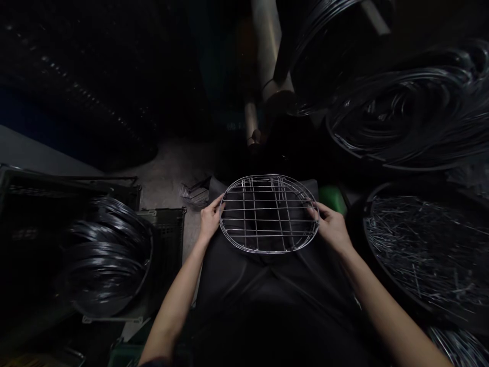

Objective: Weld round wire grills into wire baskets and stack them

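An oval wire rack (267, 208) of shiny metal, with several crossing bars and more than one layer of rim, is held level above a dark apron (244, 278) over my lap. My left hand (210, 218) grips its left end, fingers curled round the rim. At the opposite end my right hand (331, 223) has its thumb and fingers closed on the rim. Parts of the fingers on both sides are hidden behind the wires.
To the left, wire rings (110, 255) lie stacked by a dark crate (173, 244). A round tub (369, 229) of short wire pieces stands right, below large wire coils (405, 112). A metal pipe (267, 43) rises ahead. Something green (332, 199) sits beyond my right hand.
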The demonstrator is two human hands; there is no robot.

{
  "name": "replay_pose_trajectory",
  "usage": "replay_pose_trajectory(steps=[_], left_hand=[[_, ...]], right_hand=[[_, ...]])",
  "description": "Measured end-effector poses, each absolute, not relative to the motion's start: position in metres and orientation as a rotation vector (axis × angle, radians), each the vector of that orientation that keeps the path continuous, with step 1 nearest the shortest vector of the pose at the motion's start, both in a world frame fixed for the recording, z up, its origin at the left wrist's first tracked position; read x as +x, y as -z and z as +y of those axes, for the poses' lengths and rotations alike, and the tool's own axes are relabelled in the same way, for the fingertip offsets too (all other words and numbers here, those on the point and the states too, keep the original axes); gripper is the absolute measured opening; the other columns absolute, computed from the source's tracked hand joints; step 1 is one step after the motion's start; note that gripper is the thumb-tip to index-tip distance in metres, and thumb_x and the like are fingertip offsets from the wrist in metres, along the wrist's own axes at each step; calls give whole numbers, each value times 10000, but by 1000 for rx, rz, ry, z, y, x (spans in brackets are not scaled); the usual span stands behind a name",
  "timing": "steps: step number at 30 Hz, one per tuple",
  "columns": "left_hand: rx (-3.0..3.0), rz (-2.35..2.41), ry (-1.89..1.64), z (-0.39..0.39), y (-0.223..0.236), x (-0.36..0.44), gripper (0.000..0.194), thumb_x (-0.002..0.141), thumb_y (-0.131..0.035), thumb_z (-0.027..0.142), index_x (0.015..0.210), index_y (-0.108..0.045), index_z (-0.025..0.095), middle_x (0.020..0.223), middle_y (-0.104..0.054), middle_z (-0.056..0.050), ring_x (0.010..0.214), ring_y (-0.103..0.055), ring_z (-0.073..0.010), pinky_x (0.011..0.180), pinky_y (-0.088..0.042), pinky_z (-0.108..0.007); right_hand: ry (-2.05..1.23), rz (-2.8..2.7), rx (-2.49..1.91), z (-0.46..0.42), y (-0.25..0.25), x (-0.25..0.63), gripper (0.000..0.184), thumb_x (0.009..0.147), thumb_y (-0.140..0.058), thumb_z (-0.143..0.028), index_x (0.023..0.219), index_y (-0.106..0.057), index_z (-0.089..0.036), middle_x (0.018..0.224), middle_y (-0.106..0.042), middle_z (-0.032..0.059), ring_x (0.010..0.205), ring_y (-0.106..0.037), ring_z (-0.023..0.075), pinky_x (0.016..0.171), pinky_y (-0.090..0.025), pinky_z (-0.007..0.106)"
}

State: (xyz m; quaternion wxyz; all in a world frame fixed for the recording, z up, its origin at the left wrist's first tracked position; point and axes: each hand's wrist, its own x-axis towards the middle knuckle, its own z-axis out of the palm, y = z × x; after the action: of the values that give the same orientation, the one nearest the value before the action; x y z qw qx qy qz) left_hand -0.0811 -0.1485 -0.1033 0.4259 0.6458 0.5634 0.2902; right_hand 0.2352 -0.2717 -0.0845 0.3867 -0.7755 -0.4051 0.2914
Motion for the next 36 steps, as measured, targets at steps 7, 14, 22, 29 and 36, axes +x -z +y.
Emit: replay_pose_trajectory(steps=[7, 14, 22, 29, 36], left_hand=[[1634, 1412, -788, -154, 121, -74, 371, 902, -501, 312, 1229, -600, 170, 1135, -682, -61, 1043, -637, -183, 911, -478, -246], [1522, 1447, -876, -160, 93, -89, 430, 915, -472, 409, 1271, -563, 186, 1113, -662, -77, 968, -632, -166, 900, -498, -291], [1516, 1271, -687, -151, 62, -82, 519, 866, -554, 417, 1324, -520, 175, 1218, -641, -71, 1076, -618, -209, 969, -471, -306], [1735, 1345, -621, -145, 68, -78, 461, 890, -509, 418, 1277, -568, 175, 1172, -669, -68, 1053, -637, -223, 941, -490, -320], [1592, 1436, -742, -152, 95, -74, 500, 900, -475, 453, 1302, -530, 161, 1041, -699, -65, 1019, -639, -194, 898, -513, -293]], right_hand=[[-657, -1063, -2076, -279, 104, 236, 516, 785, -529, -554, 1082, -698, -168, 1116, -682, 104, 1034, -630, 275, 947, -475, 419], [-745, -1003, -1951, -272, 56, 240, 440, 838, -520, -513, 1127, -683, -225, 1070, -693, 67, 1005, -630, 241, 926, -486, 391], [-1045, -774, -1738, -257, 42, 234, 490, 766, -640, -485, 1168, -661, -205, 1068, -707, 68, 961, -661, 258, 868, -538, 407], [-872, -1092, -1946, -264, 56, 242, 422, 841, -568, -426, 1213, -642, -240, 1193, -654, 26, 1122, -592, 274, 1008, -441, 442], [-921, -1001, -1828, -265, 73, 230, 486, 876, -510, -472, 1282, -586, -217, 1299, -582, 1, 1251, -490, 233, 1087, -355, 391]])
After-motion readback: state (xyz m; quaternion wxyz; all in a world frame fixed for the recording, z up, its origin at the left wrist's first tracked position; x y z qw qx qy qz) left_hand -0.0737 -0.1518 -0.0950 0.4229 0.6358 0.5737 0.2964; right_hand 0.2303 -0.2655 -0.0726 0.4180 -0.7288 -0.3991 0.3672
